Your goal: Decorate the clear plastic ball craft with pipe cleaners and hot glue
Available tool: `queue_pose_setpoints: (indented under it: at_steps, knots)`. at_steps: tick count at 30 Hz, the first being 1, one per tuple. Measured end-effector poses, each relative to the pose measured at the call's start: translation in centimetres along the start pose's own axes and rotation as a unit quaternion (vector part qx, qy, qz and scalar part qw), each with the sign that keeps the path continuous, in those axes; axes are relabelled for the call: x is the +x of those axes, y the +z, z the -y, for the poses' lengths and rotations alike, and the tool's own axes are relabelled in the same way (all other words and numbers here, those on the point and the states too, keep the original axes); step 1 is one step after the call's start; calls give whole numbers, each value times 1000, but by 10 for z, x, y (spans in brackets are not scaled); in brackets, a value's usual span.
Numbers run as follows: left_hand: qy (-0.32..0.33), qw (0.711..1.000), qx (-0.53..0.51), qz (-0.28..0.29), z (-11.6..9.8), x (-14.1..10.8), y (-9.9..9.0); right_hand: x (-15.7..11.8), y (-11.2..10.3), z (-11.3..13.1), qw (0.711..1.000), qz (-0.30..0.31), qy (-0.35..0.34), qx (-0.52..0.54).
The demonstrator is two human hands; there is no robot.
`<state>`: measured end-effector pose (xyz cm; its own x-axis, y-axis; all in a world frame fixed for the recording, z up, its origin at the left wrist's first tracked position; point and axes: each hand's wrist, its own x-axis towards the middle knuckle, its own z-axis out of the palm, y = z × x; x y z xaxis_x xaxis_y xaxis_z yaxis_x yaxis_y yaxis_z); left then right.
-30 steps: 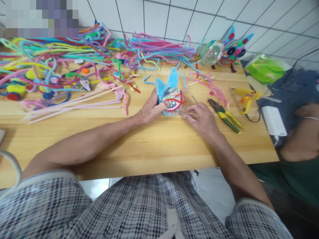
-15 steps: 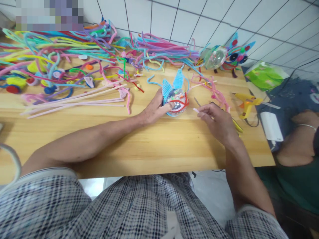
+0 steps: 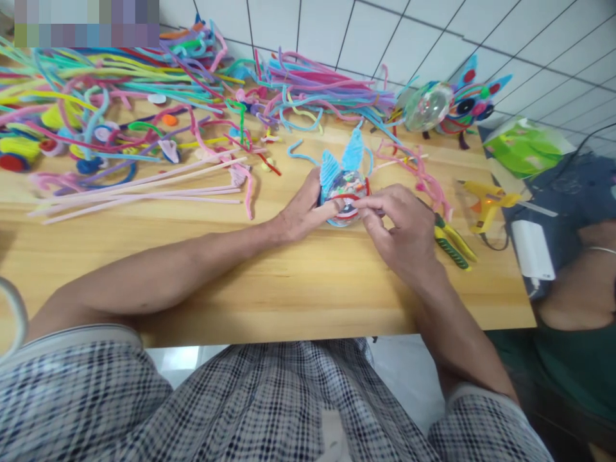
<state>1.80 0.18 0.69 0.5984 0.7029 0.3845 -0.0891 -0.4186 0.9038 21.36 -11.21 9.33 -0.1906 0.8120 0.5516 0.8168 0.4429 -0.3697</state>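
My left hand (image 3: 308, 208) wraps around a clear plastic ball (image 3: 353, 183) with two blue pipe-cleaner ears (image 3: 353, 149) and colourful bits inside. A red pipe cleaner (image 3: 368, 187) curves across the ball's near side, where my left thumb presses. My right hand (image 3: 402, 221) is closed in a pinch at that same side, fingertips against the ball close to the left thumb. The small pale piece between those fingertips is mostly hidden now. Pliers with green and yellow handles (image 3: 452, 244) lie just right of my right hand.
Loose pipe cleaners (image 3: 120, 141) cover the left and back of the table (image 3: 289, 289), with pale pink stems (image 3: 144, 196) in front. A finished-looking ball figure (image 3: 469, 106) stands at the back right. A yellow glue gun (image 3: 488, 202) lies near the right edge; another person's arm (image 3: 577, 282) is beyond.
My right hand has moved left, bringing the small pale piece from beside the ball onto its near side. The pliers are more visible now. My left hand keeps its hold.
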Motion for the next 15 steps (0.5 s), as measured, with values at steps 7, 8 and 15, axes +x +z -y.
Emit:
queue_pose_setpoints:
  at_steps: [7,8,15]
  knots:
    - [8,1000,0,-6,-1,1,1,-1,-3,-11,997,61,36,-16]
    - [12,1000,-1,-6,-1,1,1,-1,-2,-12,997,61,37,-17]
    - [9,1000,3,-2,0,0,0,-2,2,-17,997,54,38,-27]
